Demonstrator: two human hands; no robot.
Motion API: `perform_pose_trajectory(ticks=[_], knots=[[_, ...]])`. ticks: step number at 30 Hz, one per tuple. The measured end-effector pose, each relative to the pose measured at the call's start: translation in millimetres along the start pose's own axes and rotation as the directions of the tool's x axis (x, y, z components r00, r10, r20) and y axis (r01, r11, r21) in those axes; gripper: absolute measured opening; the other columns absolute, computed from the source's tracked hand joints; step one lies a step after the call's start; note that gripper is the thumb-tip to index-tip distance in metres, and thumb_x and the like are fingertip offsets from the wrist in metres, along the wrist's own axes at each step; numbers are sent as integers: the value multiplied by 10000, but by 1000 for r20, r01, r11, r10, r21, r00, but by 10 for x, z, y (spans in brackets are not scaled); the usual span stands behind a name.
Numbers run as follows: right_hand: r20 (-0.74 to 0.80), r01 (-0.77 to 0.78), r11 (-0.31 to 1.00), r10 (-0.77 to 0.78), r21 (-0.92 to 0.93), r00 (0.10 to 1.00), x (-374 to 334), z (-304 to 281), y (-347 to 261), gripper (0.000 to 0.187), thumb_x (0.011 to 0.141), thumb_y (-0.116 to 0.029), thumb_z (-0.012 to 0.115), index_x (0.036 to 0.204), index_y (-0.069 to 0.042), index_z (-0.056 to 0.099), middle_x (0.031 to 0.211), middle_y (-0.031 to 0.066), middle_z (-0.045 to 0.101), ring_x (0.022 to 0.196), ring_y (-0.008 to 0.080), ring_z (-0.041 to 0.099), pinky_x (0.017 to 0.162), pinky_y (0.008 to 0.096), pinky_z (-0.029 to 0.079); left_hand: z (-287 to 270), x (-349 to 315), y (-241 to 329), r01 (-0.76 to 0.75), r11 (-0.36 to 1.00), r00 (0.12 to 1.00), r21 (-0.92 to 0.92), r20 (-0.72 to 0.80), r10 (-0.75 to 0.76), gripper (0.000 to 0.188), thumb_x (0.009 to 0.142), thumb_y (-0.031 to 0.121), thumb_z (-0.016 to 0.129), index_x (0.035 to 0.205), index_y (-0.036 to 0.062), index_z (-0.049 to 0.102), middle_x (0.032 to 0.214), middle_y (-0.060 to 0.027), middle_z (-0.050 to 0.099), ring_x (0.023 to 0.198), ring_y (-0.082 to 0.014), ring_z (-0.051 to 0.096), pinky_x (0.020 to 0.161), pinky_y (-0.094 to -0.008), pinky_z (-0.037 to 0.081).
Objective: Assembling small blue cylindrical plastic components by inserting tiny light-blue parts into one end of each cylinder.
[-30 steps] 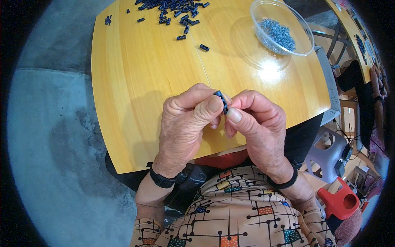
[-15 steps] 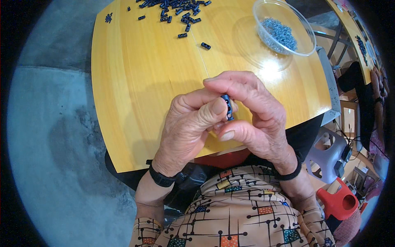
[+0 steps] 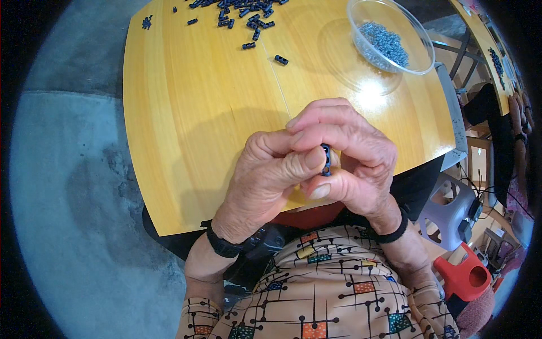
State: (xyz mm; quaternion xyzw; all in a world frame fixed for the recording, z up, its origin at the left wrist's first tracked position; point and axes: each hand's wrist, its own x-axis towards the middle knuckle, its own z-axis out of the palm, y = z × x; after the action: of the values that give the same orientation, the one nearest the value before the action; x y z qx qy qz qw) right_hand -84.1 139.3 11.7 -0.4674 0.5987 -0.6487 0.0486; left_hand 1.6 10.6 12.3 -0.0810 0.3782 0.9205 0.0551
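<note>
A small black cylindrical part [image 3: 326, 160] with holes along its side is held upright between my hands, over the table's near edge. My left hand [image 3: 257, 178] pinches it, the thumb lying against its left side. From the right, my right hand [image 3: 361, 155] curls round it, with the thumb at its lower end and the forefinger by its top. The fingertips behind the part are hidden, so whether anything else is held there I cannot tell.
On the yellow wooden table [image 3: 186, 113], a pile of similar black parts [image 3: 243, 8] lies at the far side. A few tiny dark pieces [image 3: 147, 22] sit far left. A clear round tub [image 3: 420, 72] at the far right holds many small silvery metal pieces [image 3: 384, 45]. Stools stand to the right.
Both hands have shifted slightly, the left one rightward with the black part. My right thumb and fingers have closed in from a wider spread onto the part.
</note>
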Motion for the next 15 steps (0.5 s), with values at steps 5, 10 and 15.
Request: perform_pose_trajectory(ticks=[5,10,15], knots=[[-57,-8,999,5,-43,998,8,11,-36,364,607,-274,758,825,-8,639,846,97,620,843,260,567,755,343,441,22,-13,-91,15,993,999,-120,-39,-19,189,783,166,669,889,12,637,781,-14,590,693,-65,521,594,-185,416],[-84,-54,998,57,31,995,-34,25,-28,317,630,-244,741,804,-2,632,819,91,622,829,262,571,757,345,441,61,-12,-182,-21,983,998,-184,-66,9,177,784,179,666,865,24,638,782,-21,591,702,-71,532,585,-187,422],[-81,-102,987,113,124,990,-51,79,22,369,681,-306,686,803,35,619,827,132,597,850,275,552,902,477,400,94,-9,-196,-28,976,993,-215,-120,2,152,784,173,663,832,32,635,761,-32,580,646,-74,513,536,-191,412]])
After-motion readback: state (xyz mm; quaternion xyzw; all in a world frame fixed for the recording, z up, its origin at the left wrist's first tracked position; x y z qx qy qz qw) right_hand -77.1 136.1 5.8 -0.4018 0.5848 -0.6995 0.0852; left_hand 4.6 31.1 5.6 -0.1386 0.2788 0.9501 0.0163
